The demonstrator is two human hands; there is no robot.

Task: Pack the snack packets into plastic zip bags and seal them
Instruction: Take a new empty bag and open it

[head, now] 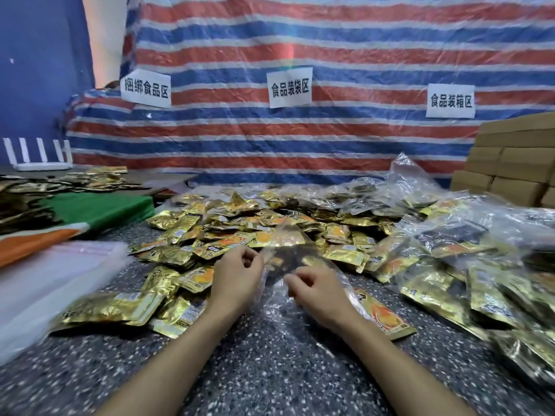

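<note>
A clear plastic zip bag (288, 253) is held up between both hands over the speckled table (255, 370). My left hand (237, 277) pinches its left edge, and my right hand (318, 291) pinches its near right edge. I see no packet inside the bag. A big heap of gold snack packets (240, 226) lies just behind the hands. More gold packets (120, 307) lie at the near left, and one (381, 313) rests right of my right wrist.
A stack of flat clear zip bags (60, 265) lies at the left on a green and orange cloth (99, 210). Filled clear bags of packets (480, 256) are piled at the right. Cardboard boxes (516, 166) stand at the back right. A striped tarp with paper signs forms the back wall.
</note>
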